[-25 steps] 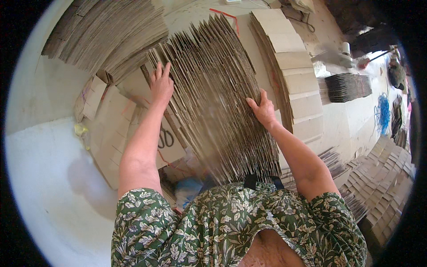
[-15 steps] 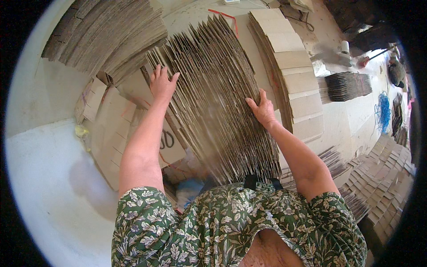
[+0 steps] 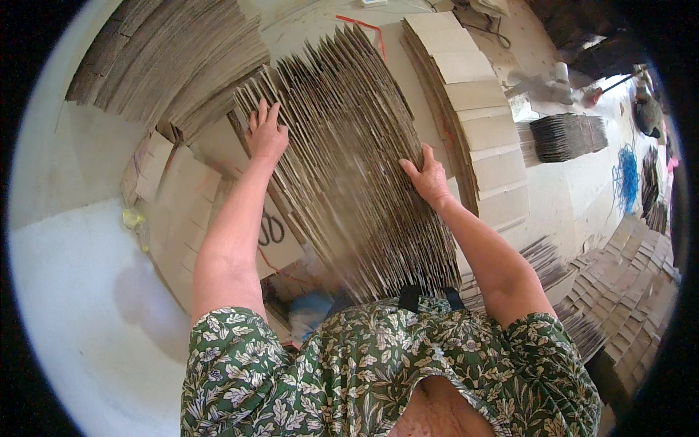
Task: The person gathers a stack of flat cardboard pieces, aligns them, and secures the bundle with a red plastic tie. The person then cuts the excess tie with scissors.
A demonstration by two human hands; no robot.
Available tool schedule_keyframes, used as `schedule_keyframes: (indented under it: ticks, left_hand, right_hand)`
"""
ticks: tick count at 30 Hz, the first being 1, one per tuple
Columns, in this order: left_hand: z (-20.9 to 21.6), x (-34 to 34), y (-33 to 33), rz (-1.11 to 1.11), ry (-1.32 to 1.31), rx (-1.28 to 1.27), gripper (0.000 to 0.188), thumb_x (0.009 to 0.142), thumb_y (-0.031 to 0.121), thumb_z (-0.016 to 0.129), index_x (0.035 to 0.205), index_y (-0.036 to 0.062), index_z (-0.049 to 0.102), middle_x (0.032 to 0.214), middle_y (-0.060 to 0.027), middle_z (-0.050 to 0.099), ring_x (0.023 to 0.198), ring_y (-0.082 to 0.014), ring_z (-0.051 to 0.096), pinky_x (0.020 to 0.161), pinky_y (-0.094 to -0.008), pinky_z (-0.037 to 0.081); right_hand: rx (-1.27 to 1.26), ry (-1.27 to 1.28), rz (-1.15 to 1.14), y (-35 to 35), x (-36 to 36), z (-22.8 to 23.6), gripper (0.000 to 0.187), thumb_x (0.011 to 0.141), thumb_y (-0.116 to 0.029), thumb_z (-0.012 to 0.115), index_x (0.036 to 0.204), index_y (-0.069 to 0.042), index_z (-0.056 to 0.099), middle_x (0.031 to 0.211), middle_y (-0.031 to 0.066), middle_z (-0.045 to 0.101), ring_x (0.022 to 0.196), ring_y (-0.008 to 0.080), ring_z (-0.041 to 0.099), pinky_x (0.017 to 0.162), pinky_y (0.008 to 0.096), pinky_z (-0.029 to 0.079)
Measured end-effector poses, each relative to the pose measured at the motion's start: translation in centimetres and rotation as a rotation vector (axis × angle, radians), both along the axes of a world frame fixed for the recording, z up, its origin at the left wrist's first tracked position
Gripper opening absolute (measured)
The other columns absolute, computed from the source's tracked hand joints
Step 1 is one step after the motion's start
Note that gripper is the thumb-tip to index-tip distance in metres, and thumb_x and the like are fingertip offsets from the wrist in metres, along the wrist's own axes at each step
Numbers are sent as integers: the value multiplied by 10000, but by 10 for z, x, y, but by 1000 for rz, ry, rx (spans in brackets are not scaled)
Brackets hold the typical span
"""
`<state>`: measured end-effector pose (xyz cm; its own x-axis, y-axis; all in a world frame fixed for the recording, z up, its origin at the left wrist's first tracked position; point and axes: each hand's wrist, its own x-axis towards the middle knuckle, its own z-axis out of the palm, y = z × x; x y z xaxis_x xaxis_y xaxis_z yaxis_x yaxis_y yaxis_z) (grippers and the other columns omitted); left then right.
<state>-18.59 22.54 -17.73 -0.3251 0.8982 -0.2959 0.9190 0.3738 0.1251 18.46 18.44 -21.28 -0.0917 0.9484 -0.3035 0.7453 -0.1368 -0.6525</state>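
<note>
A long stack of flattened cardboard pieces [image 3: 357, 153], standing on edge and packed side by side, stretches away from my body. Along its left side lies my left hand [image 3: 266, 135], fingers spread over the cardboard edges near a narrow gap among the pieces. My right hand [image 3: 428, 177] rests against the right side, its thumb apart from the stretched fingers and touching the edges. Both hands bear on the stack without closing round any single piece that I can see. The middle of the stack looks blurred.
A big stack of cardboard [image 3: 175, 54] stands at the far left. Right of my stack is a row of overlapping cardboard sheets [image 3: 484, 138]. Beyond lie a smaller dark bundle [image 3: 568, 138] and blue string [image 3: 626, 178]. More overlapping cardboard [image 3: 619, 291] fills the lower right.
My left hand has shifted slightly left and toward me, and the cardboard edges by its fingers stand a little further apart. My right hand has barely moved.
</note>
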Motion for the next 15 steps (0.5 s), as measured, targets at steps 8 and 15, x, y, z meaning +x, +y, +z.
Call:
schedule_keyframes:
  ticks: [8,15]
  left_hand:
    - [2,16,11,59,32,55,734,882,559,536,1447,132,346,1576,-62,143,1423,-328,191,1126,-528,238]
    - [4,16,10,-55,19,123,642,915,336,537,1489,245,265,1595,-39,49,1439,-325,137,1116,-573,210]
  right_hand:
    - [17,32,-8,0,0,1,759,821,-529,649,1340,-38,394,1011,294,639,958,485,591,840,519,473]
    - [20,17,-10,2,2,6,751,824,-517,652,1337,-36,389,983,281,649,913,484,603,807,518,485]
